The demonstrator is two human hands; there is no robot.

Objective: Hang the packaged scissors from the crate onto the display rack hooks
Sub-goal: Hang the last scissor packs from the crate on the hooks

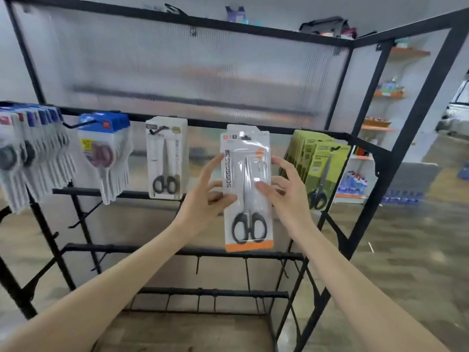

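Up high, glossy flat scissors pack (247,189), both hands

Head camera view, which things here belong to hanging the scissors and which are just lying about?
Part of the job:
orange-edged scissors pack, pinched by left hand and right hand
display rack
white scissors pack
green scissors packs
blue-topped scissors packs

Just lying about:
bags on top
background store shelves

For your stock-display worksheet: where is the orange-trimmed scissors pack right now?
In the head view it is at centre, the orange-trimmed pack held between both hands at the top rail, between the white pack and the green packs.
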